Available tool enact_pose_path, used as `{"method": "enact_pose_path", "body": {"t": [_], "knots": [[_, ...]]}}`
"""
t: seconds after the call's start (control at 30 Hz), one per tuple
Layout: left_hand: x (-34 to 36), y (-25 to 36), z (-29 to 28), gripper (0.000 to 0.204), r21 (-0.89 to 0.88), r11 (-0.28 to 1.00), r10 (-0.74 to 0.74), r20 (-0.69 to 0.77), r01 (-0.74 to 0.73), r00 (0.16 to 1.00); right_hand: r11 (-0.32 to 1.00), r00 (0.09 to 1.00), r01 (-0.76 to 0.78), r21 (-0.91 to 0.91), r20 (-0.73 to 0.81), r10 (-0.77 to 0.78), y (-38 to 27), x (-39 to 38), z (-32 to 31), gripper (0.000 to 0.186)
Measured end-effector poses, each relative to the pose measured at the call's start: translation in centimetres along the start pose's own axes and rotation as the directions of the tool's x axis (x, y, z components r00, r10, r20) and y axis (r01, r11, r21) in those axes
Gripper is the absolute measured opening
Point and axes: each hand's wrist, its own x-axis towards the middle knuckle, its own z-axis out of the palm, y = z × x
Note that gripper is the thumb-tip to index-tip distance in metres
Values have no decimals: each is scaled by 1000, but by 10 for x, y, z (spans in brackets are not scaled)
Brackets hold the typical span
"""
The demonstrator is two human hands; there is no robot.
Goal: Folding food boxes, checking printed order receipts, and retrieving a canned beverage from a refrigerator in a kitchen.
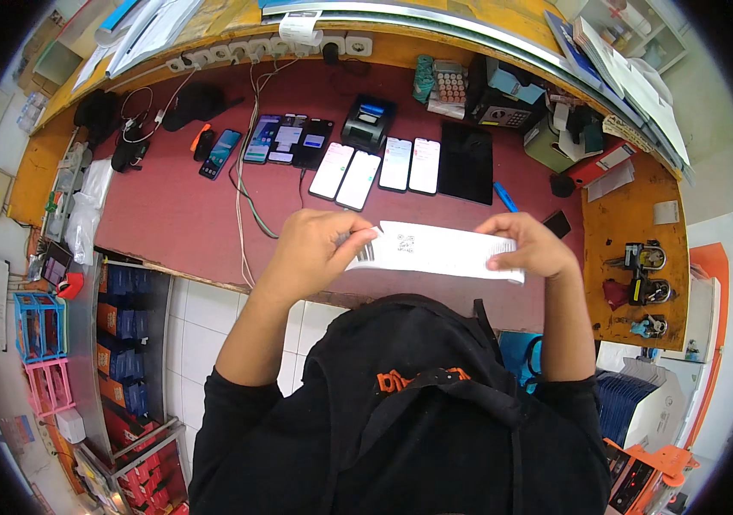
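Observation:
A long white paper strip, printed with a square code and barcodes, is stretched between my two hands above the near part of the desk. My left hand pinches its left end between thumb and fingers. At the other end my right hand grips the strip, thumb in front and fingers behind; the paper curls under there. Beyond the strip lie several phones with lit screens, among them a white-screened phone closest to my left hand. A small black receipt printer stands behind them.
On the red desk top lie a black tablet, a blue pen-like tool and a dark phone. White cables hang over the front edge. A black safe stands at the back right, below an overhead shelf.

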Motion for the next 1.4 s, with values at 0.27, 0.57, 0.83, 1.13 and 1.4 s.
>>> {"method": "enact_pose_path", "body": {"t": [0.27, 0.57, 0.83, 1.13, 1.4], "knots": [[-13, 0, -8, 14, -12, 997, -79, 1, 79, 997, 993, 996, 30, -111, -82, -39, -24, -15, -51, 31], [-34, -4, -19, 16, -80, 984, -162, -27, 160, 986, 890, 814, 428, 158, -495, -304, -32, 20, -70, 25], [-49, 4, 11, 13, -127, 953, -294, -181, 274, 938, 559, 339, 814, 158, -911, -235, -58, 100, -68, 40], [-60, 33, 1, 16, -549, 834, -320, -567, -58, 759, 832, 211, 502, -237, -899, -383, -78, 161, -122, 22], [-61, 52, -28, 34, -395, 727, 10, -812, -562, 583, 428, 291, -445, -787, -579, -762, -108, 155, -89, 31]]}}
